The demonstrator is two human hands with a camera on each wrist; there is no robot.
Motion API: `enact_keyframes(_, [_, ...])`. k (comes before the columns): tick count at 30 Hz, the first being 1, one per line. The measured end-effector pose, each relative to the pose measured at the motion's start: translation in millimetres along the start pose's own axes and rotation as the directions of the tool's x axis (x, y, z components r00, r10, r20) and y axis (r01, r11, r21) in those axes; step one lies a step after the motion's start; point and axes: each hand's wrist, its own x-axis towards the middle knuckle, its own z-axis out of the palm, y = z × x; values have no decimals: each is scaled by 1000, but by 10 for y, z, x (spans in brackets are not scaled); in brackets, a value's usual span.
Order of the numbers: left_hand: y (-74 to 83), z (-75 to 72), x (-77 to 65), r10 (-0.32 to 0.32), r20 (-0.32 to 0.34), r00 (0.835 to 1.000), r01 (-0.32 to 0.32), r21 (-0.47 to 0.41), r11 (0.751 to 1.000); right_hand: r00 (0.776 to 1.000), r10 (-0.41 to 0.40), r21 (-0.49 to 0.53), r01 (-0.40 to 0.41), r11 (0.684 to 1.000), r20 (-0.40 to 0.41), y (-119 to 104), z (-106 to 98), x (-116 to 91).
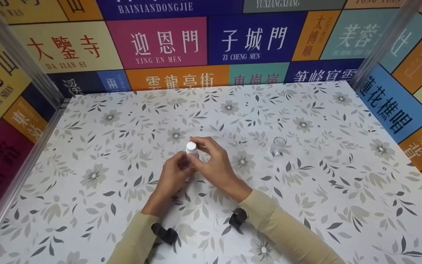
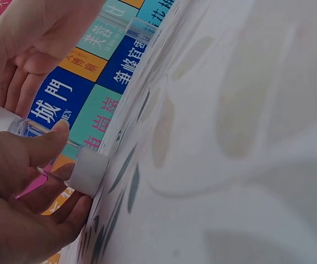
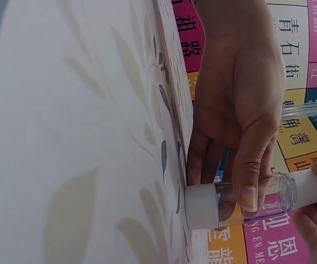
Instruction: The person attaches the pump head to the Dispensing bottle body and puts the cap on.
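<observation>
A small clear bottle stands upright on the table, with a white base and a white top. My left hand grips its clear body low down, the thumb lying across it in the right wrist view. Higher up, my right hand pinches the white top between thumb and fingers. In the head view the hands hide most of the bottle's body. Off to the right of both hands, a clear cup-shaped cap rests on the table.
A white cloth with grey leaves and flowers covers the table. Panels with coloured signs rise at the back and both sides. Metal posts stand at the back corners. Black straps sit at the wrists.
</observation>
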Motion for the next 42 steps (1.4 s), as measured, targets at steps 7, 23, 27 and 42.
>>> enact_keyframes(7, [25,-3,10,6,-13,1000,-6,20,1000,1000,9,21,-10,1000,14,-9,4,-6])
enact_keyframes(23, [25,-12,11,-12,-8,1000,12,37,999,998,56,33,-57,998,32,3,16,-6])
enact_keyframes(27, [23,-14,12,-9,-10,1000,9,33,999,998,57,20,-58,998,41,0,19,-9])
enact_keyframes(42, [24,-7,1,-19,1,1000,19,34,999,999,12,51,-13,999,36,0,7,-5])
